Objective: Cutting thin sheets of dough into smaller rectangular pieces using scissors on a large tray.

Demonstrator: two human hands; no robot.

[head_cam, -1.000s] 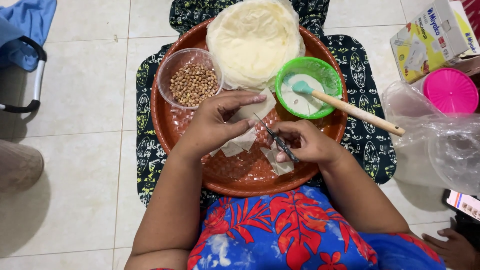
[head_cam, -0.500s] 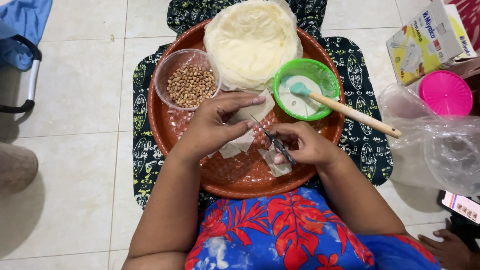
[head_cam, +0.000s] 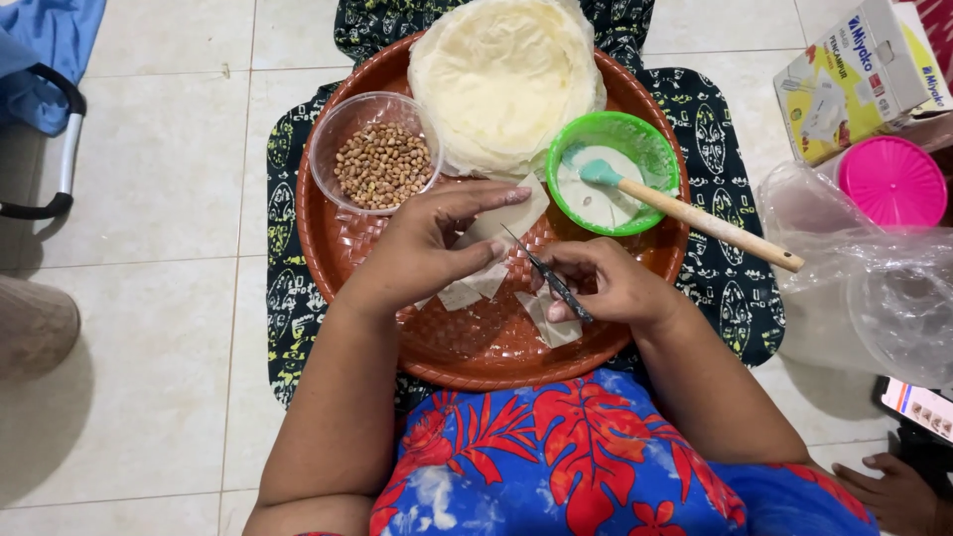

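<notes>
Scissors (head_cam: 549, 278) sit gripped in right hand (head_cam: 606, 288); left hand (head_cam: 427, 248) pinches pastry sheet (head_cam: 501, 220).

Yellow-white cardboard box (head_cam: 862, 74) top right; phone screen (head_cam: 918, 405) at right edge
</notes>
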